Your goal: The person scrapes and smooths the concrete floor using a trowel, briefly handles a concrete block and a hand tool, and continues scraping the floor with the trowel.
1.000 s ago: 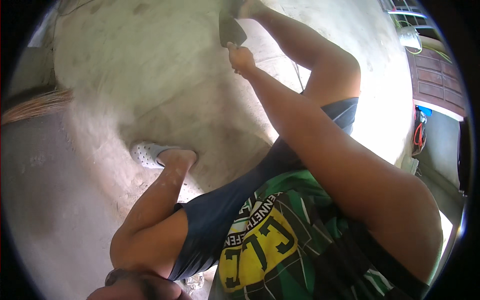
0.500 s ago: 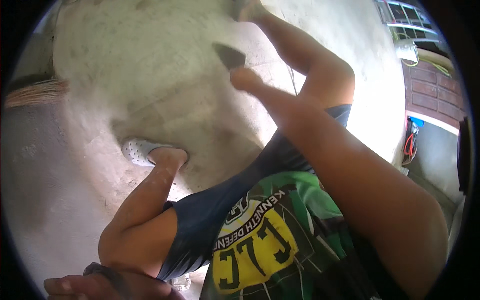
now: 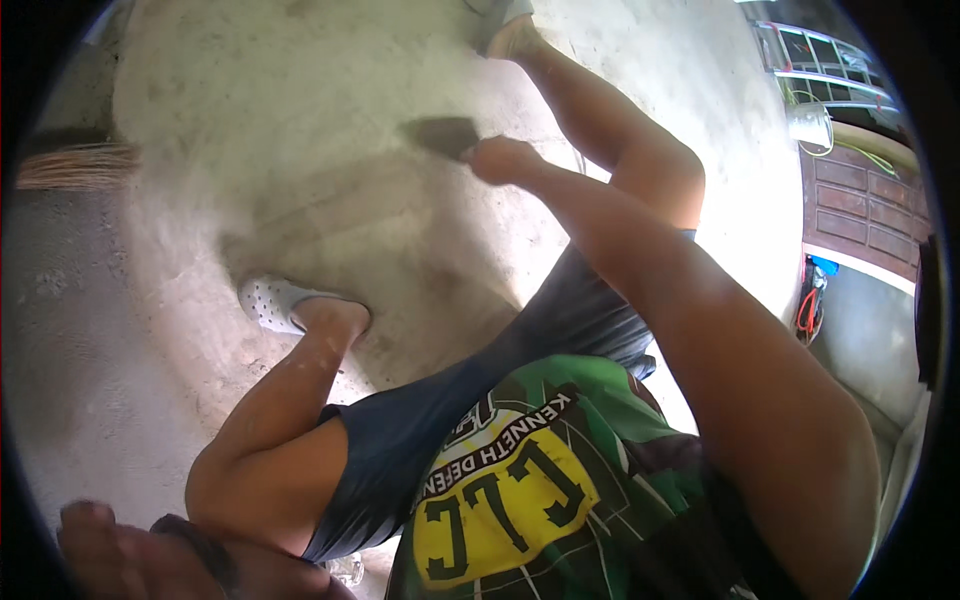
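My right hand (image 3: 503,161) is closed around the handle of a trowel (image 3: 443,137), reaching out over the floor between my feet. The trowel's dark, tapered blade points left, close above or on the rough concrete floor (image 3: 270,130); I cannot tell whether it touches. Its handle is hidden in my fist. At the lower left, my left hand (image 3: 110,550) is beside my bent left knee, fingers stretched out and nothing visible in them. A dark band circles that wrist.
A stick broom (image 3: 78,167) lies at the left. My left foot wears a pale perforated clog (image 3: 272,304). At the right are a white bucket (image 3: 811,127), a metal ladder (image 3: 825,62) and a brown panelled door (image 3: 862,205). A clear object (image 3: 346,569) sits below my thigh.
The trowel blade has swung, now pointing more directly left, and my right hand has shifted slightly right. My left hand has risen a little in view.
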